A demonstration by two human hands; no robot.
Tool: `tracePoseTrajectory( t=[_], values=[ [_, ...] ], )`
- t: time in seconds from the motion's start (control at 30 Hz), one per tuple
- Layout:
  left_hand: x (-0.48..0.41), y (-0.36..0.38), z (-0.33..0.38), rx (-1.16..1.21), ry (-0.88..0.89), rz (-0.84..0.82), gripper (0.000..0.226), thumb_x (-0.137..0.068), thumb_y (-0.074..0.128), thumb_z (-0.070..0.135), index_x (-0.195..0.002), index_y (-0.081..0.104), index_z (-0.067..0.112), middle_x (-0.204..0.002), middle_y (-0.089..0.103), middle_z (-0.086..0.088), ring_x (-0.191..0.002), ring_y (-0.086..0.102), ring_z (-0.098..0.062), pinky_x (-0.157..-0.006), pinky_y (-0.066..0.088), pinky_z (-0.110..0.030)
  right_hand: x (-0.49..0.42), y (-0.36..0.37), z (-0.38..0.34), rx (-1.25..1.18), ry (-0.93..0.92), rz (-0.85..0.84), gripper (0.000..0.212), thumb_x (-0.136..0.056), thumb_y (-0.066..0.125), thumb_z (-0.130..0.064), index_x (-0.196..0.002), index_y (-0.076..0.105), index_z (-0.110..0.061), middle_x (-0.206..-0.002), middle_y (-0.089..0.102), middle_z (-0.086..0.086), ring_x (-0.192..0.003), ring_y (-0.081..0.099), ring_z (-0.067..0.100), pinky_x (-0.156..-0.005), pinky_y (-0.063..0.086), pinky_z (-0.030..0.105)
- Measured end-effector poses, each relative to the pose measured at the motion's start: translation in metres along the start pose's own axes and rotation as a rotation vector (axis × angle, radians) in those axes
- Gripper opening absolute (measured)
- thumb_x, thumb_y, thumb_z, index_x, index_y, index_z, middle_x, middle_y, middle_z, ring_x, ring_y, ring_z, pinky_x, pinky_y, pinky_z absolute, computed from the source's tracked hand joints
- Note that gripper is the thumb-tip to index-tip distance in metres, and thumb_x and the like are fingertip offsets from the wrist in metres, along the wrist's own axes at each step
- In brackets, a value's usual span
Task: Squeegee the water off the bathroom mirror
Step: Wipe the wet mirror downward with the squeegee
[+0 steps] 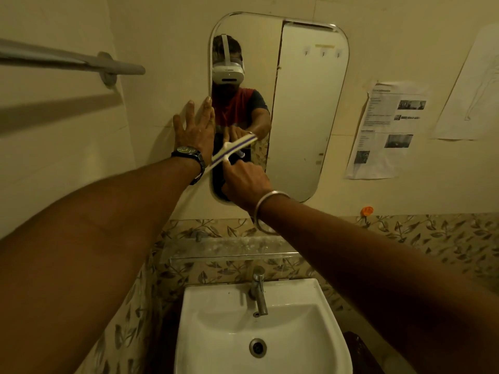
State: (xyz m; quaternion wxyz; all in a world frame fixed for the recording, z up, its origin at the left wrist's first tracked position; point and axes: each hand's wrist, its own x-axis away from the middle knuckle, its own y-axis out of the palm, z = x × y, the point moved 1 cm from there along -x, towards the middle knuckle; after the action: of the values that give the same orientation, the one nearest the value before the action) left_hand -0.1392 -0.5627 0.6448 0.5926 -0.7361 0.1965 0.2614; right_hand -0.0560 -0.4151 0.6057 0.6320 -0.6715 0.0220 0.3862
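The rounded bathroom mirror (302, 117) hangs on the wall above the sink. My right hand (244, 182) grips the handle of a white squeegee (233, 149) with a purple stripe. Its blade lies tilted against the lower left part of the glass. My left hand (195, 128) is spread flat with straight fingers on the wall at the mirror's left edge, a dark watch on its wrist. The squeegee handle is mostly hidden inside my right hand. Water on the glass is too faint to make out.
A white sink (205, 333) with a metal tap (258, 290) sits directly below. A narrow glass shelf (229, 249) runs between sink and mirror. A grey towel bar (73, 62) sticks out at upper left. Printed papers (388, 130) are stuck to the wall on the right.
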Motion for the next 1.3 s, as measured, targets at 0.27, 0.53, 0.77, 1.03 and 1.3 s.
tracePoseTrajectory(
  t=[0.27,0.53,0.77,1.03,1.3],
  values=[
    [-0.002,0.003,-0.002,0.005,-0.004,0.002,0.078,-0.098,0.042,0.003,-0.165,0.006,0.02,-0.171,-0.016,0.002,-0.157,-0.003,-0.037,-0.121,0.018,-0.066,0.012,0.024,-0.003,0.001,-0.004,-0.045,0.032,-0.098,0.056,-0.015,-0.126,0.06,-0.001,-0.067,0.038,0.001,-0.048,0.037,0.021,-0.045,0.034,0.032],
    [-0.002,0.004,0.001,0.004,-0.01,0.002,0.079,-0.098,0.046,0.007,-0.165,0.004,0.019,-0.171,-0.017,0.001,-0.157,-0.002,-0.038,-0.12,0.02,-0.065,0.009,0.026,-0.001,0.0,-0.008,-0.01,0.037,-0.101,0.053,-0.02,-0.133,0.053,-0.001,-0.066,0.037,-0.001,-0.047,0.036,0.019,-0.045,0.041,0.035],
    [-0.001,0.003,0.0,0.0,-0.006,-0.008,0.083,-0.098,0.051,0.008,-0.165,0.003,0.019,-0.171,-0.019,0.0,-0.157,-0.004,-0.038,-0.121,0.018,-0.066,0.02,0.041,0.001,0.038,-0.008,-0.061,0.041,-0.102,0.049,-0.019,-0.14,0.049,-0.002,-0.074,0.043,0.002,-0.055,0.046,0.024,-0.048,0.042,0.035],
    [0.0,0.002,0.004,0.0,-0.012,-0.001,0.078,-0.1,0.048,0.009,-0.165,0.004,0.016,-0.171,-0.017,-0.001,-0.157,-0.001,-0.039,-0.12,0.02,-0.066,0.015,0.033,0.002,-0.029,0.005,-0.019,0.036,-0.101,0.053,-0.019,-0.133,0.053,-0.002,-0.07,0.039,-0.003,-0.052,0.042,0.018,-0.049,0.042,0.036],
    [0.001,0.0,0.004,-0.006,-0.02,-0.006,0.082,-0.1,0.052,0.009,-0.165,0.004,0.018,-0.171,-0.018,0.0,-0.157,-0.003,-0.038,-0.12,0.02,-0.066,0.024,0.042,0.006,-0.018,0.015,-0.016,0.033,-0.098,0.056,-0.015,-0.129,0.06,-0.002,-0.083,0.063,0.01,-0.059,0.043,0.024,-0.052,0.036,0.034]
  ],
)
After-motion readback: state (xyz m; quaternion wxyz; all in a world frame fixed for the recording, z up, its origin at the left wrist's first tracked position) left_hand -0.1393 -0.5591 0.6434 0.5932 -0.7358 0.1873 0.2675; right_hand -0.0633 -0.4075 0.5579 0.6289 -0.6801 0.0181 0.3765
